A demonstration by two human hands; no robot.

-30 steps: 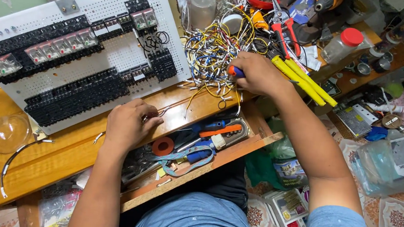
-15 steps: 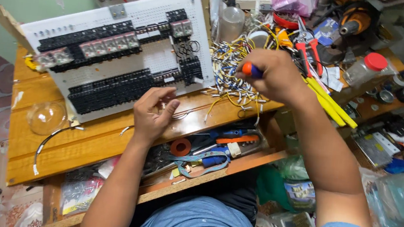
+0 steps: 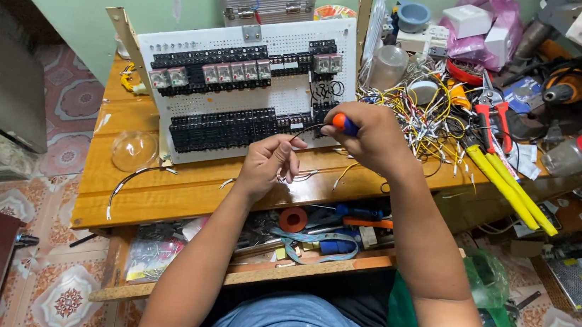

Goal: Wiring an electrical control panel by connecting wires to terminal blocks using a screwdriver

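hands at the relay board

the right hand (image 3: 371, 139) is closed around a screwdriver with an orange-and-blue handle (image 3: 344, 124), its shaft hidden behind the fingers. the left hand (image 3: 267, 163) pinches a thin black wire (image 3: 301, 132) between thumb and fingertips – the wire arcs up toward the right hand, though where it ends is hard to make out. both hands hover over the wooden workbench (image 3: 160, 190), just below the white perforated panel (image 3: 284, 45) carrying rows of black relays and terminal blocks. at 2 o'clock from the right hand lies a tangle of yellow and white wires (image 3: 430, 116) – beyond it, red-handled snips (image 3: 498, 119). at 6 o'clock an open drawer (image 3: 309, 268) holds tools.
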